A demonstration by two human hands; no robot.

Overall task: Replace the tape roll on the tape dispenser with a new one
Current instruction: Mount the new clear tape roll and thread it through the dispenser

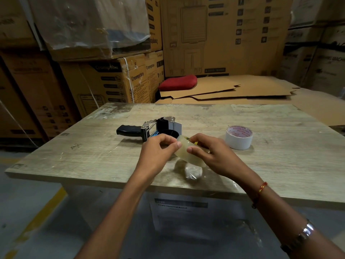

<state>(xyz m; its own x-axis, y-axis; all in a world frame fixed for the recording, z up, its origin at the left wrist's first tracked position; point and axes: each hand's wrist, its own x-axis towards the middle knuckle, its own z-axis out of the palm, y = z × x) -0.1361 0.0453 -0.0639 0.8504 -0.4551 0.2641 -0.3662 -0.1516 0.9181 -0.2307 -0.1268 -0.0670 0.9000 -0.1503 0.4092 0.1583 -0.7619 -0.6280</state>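
While both hands hold it above the table's near edge, clear glossy tape roll (pixel 188 149): left hand (pixel 157 146) pinching its rim, right hand (pixel 211 150) cupping. Light, stiff, probably slick; grip outer band. Black-handled metal dispenser (pixel 149 128) lies behind, mid-table.

1. I am looking into a warehouse or stockroom: tall stacks of brown printed cardboard cartons (pixel 112 81) wall the space.
2. Flattened brown cardboard sheets (pixel 233 90) lie piled behind the worn pale wood-grain table (pixel 93 152).
3. A grey concrete floor with a yellow painted line (pixel 43 212) runs below.
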